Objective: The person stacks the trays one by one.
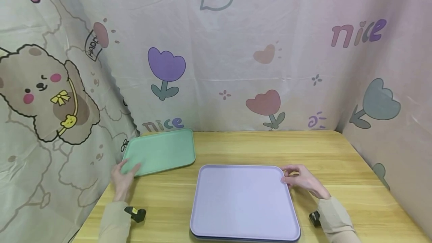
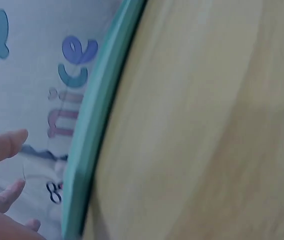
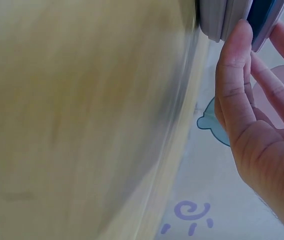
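Observation:
A light green tray (image 1: 163,152) lies at the back left of the table. My left hand (image 1: 123,177) is over its near left corner, thumb and fingers spread apart. In the left wrist view the fingertips (image 2: 17,137) show a gap from the tray's green rim (image 2: 89,130). A lavender tray (image 1: 244,201) tops a stack in front of me, with a dark blue tray (image 3: 261,15) and paler trays (image 3: 222,17) below it. My right hand (image 1: 305,179) pinches the lavender tray at its far right corner, thumb on top and fingers against the edge below.
The wooden table (image 1: 243,147) carries both the green tray and the stack. A printed curtain (image 1: 216,48) hangs behind the back edge and along both sides. Black straps with small devices (image 1: 136,213) are worn on both wrists.

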`<state>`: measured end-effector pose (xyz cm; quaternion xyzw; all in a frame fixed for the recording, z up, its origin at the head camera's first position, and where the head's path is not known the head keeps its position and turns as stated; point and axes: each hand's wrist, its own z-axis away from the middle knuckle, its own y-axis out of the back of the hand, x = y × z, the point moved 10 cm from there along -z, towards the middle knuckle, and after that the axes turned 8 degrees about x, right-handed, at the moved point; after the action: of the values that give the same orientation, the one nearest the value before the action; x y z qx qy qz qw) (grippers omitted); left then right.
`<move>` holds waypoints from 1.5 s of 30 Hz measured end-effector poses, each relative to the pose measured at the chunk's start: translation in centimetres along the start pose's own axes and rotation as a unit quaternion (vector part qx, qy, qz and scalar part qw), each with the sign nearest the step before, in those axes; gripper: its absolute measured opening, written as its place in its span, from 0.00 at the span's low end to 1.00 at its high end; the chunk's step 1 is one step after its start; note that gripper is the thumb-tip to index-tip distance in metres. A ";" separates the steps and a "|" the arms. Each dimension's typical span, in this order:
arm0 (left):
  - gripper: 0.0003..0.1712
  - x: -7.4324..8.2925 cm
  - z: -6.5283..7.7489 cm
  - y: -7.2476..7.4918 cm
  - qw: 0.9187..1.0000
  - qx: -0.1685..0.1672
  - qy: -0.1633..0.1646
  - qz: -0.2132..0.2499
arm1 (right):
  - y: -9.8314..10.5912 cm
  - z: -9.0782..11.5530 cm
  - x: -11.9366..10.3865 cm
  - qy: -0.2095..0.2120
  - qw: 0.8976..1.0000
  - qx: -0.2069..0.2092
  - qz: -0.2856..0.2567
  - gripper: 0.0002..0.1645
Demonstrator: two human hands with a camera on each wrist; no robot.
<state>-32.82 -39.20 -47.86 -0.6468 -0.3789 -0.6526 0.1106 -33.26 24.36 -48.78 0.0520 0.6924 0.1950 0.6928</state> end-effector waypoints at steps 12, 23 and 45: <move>0.45 -1.8 -0.6 0.4 0.999 -0.004 0.048 0.001 | 0.5 0.2 0.3 -0.005 1.000 0.009 0.000 0.33; 0.52 -2.6 -0.7 -0.3 0.995 -0.052 0.084 -0.001 | 0.6 0.4 0.1 0.006 1.000 0.003 -0.002 0.33; 0.43 -2.4 -0.3 -0.8 0.997 -0.052 0.065 -0.001 | 1.3 0.5 0.3 0.000 1.000 0.011 -0.014 0.35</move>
<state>-33.22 -39.63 -50.34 -0.6074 -0.3370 -0.7124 0.1003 -33.05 25.74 -48.57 0.0502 0.6954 0.1778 0.6945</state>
